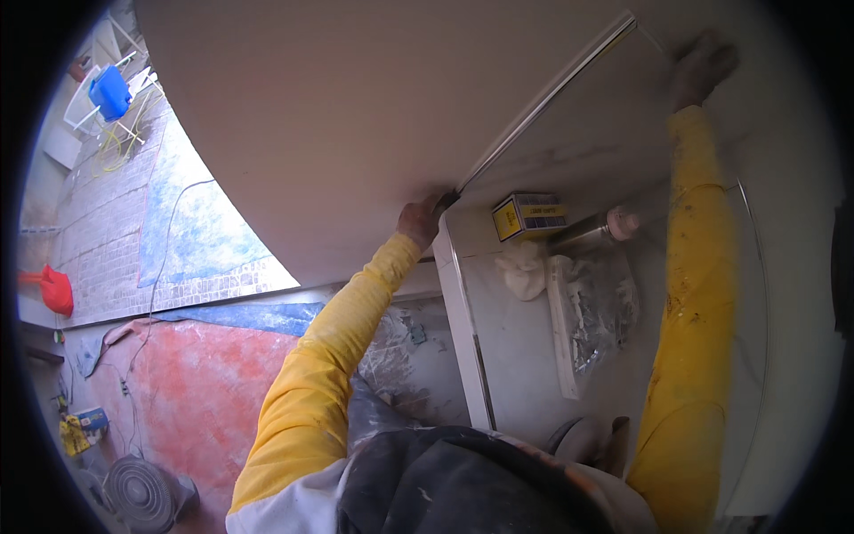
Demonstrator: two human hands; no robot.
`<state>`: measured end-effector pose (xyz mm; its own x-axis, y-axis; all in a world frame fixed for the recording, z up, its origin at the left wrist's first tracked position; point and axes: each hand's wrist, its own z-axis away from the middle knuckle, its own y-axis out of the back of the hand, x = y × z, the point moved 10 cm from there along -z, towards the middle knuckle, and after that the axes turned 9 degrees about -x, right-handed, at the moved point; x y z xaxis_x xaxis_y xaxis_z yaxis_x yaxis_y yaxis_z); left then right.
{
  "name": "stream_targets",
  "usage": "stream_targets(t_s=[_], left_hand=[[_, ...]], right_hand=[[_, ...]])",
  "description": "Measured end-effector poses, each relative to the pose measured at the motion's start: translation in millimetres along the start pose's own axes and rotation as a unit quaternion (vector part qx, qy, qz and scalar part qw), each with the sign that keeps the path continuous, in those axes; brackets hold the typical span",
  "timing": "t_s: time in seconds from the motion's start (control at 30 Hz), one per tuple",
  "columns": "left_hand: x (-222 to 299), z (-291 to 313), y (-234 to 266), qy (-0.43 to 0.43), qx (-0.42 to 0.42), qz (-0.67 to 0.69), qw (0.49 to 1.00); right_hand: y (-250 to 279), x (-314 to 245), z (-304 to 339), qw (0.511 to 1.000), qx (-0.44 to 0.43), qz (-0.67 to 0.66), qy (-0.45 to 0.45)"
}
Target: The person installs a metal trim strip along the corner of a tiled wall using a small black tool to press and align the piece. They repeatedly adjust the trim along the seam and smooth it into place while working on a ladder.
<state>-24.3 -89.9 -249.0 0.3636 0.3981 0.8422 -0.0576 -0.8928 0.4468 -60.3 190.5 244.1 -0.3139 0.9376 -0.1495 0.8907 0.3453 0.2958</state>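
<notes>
My left hand [417, 222] is closed around a small dark object [447, 204] whose kind I cannot make out. It sits at the lower end of a long, thin, shiny metal strip [547, 107], which slants up to the right along the pale wall panel [320, 116]. My right hand [705, 67] is raised at the upper right, beside the strip's far end and close to the pale surface there. Blur and dim light hide how its fingers are set. Both arms are in yellow sleeves.
Below the strip, a white ledge [511, 311] with a metal edge holds a yellow-and-dark box [531, 216], a clear cylinder [578, 235] and a plastic bag [594, 307]. Left are a dusty red sheet [213, 374], a round ridged object [142, 489], cables and a blue container [109, 93].
</notes>
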Motion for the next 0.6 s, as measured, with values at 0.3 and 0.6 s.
stream_targets(t_s=[0.3, 0.6], left_hand=[[-39, 150, 64, 0.077, -0.024, -0.006, 0.997], [-61, 170, 115, 0.099, -0.099, 0.038, 0.989]], right_hand=[[20, -116, 75, 0.994, -0.062, -0.086, -0.032], [-32, -116, 105, 0.896, -0.302, -0.06, -0.32]])
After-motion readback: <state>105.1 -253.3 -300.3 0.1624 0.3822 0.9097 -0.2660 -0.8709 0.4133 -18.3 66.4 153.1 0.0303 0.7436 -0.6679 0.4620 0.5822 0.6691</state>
